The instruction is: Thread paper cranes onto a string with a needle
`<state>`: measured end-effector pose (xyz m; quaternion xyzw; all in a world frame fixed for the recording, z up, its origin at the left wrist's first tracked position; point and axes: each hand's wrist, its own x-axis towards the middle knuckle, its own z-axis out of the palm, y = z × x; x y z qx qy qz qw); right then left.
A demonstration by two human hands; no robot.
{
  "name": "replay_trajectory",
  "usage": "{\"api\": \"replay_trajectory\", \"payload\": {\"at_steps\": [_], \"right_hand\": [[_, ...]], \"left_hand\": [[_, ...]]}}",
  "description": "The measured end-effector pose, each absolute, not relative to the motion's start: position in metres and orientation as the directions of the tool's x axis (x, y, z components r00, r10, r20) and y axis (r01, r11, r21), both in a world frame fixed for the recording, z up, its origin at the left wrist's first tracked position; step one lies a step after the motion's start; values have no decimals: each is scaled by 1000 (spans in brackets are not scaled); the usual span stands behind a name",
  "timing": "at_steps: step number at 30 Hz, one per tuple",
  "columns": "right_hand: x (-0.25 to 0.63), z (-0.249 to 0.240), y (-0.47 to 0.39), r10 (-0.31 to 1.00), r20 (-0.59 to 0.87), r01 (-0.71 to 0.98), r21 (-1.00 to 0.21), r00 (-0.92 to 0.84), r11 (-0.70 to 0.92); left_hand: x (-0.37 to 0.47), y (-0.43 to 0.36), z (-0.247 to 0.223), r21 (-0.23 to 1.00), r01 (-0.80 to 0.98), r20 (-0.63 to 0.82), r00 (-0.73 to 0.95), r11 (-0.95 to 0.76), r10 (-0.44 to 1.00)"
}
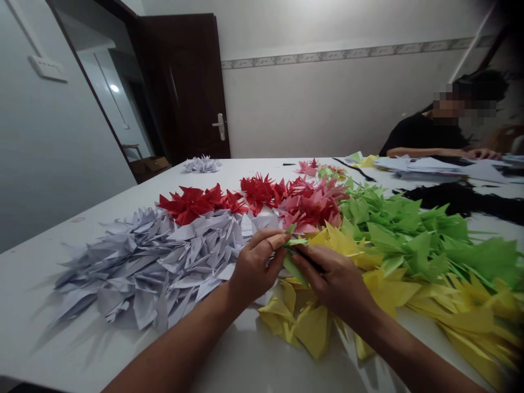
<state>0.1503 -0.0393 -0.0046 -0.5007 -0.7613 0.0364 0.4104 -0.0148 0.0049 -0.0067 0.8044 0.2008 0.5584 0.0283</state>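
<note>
Left hand (257,262) and right hand (333,273) pinch one green paper (295,268), perhaps unfinished; many folded papers (196,245) already lie on the bench (245,360).

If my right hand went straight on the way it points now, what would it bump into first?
Probably your left hand, just ahead at the green paper both hands hold, though depth is hard to judge.

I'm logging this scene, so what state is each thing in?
Left hand, pinching the green paper.
Right hand, pinching the green paper.
Green paper, folded, held in both hands.
White pieces, folded, heaped.
Red pieces, folded, heaped.
Pink pieces, folded, heaped.
Green pieces, folded, heaped.
Yellow pieces, folded, heaped.
White sheets, stacked unevenly.
Door, open.
</note>
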Motion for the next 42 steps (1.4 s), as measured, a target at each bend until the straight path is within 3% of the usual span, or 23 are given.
{"api": "replay_trajectory", "payload": {"at_steps": [4,7,12,15,20,23,26,31,37,42], "right_hand": [[151,-6,-39,794,580,788,-398,-181,470],[153,-6,-38,796,578,780,-411,-177,472],[155,-3,-35,773,634,616,-606,-9,503],[155,-3,-33,776,628,523,-683,61,511],[158,3,-33,713,702,524,-608,2,597],[170,17,-34,598,800,629,-486,41,607],[195,30,-30,530,833,753,-449,158,481],[241,37,-15,698,633,869,-494,335,31],[279,51,20,727,558,878,-461,400,-129],[301,53,65,850,330,866,-434,410,-248]], "left_hand": [[-13,5,-8,251,279,885,322,-927,337],[-12,6,-8,270,280,884,308,-921,353],[-12,6,-9,404,295,855,216,-866,472],[-10,4,-10,401,256,848,261,-880,462],[-7,-3,-11,285,216,875,338,-934,345],[-7,-2,-14,334,215,872,300,-918,387],[-8,1,-18,388,216,862,259,-896,435],[-9,2,-20,374,222,876,235,-900,422],[-6,-3,-20,361,195,879,255,-912,403],[-5,-5,-22,338,199,882,274,-920,383]]}}
